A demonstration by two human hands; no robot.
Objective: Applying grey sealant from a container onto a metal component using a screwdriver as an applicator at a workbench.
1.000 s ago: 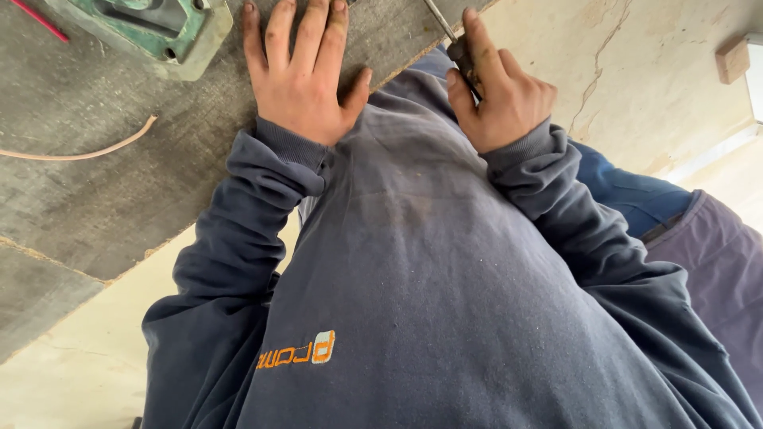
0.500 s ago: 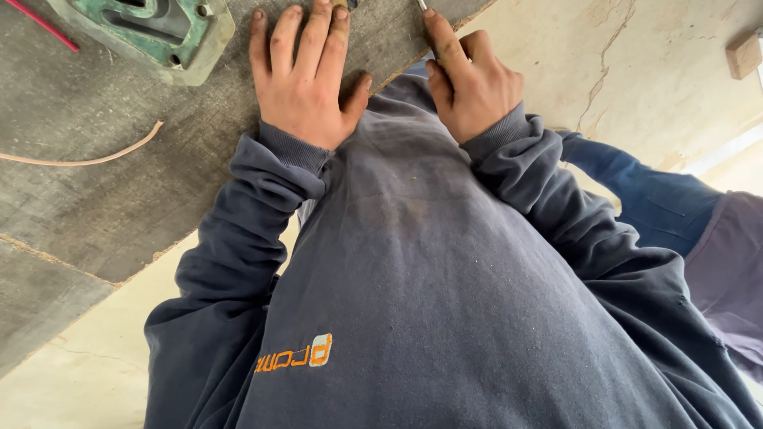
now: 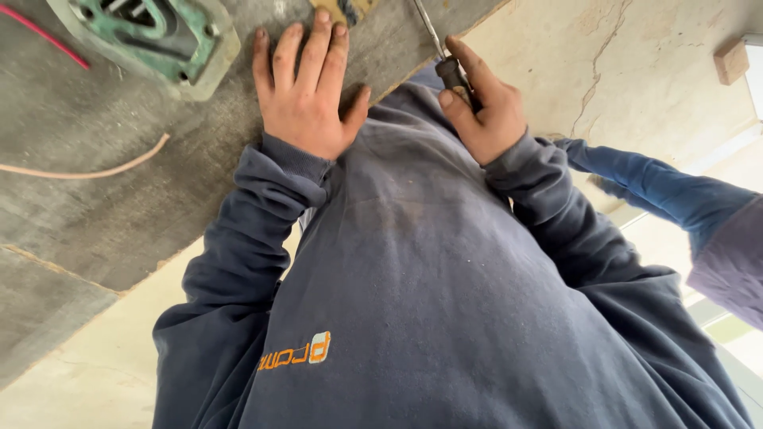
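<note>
Screwdriver with a dark handle and thin steel shaft (image 3: 445, 56) sits in the right hand (image 3: 485, 111), whose grip is closed tight round the handle; its long axis runs up and slightly left from that grip across the grey weathered board surface (image 3: 119, 214). The left hand (image 3: 306, 95) lies flat, fingers spread and empty, beside a green metal casting (image 3: 151, 36).

labels | small orange-and-white embroidered logo patch (image 3: 296, 354) is sitting low on the navy sweatshirt front; packages, signs, screens | none showing
</note>
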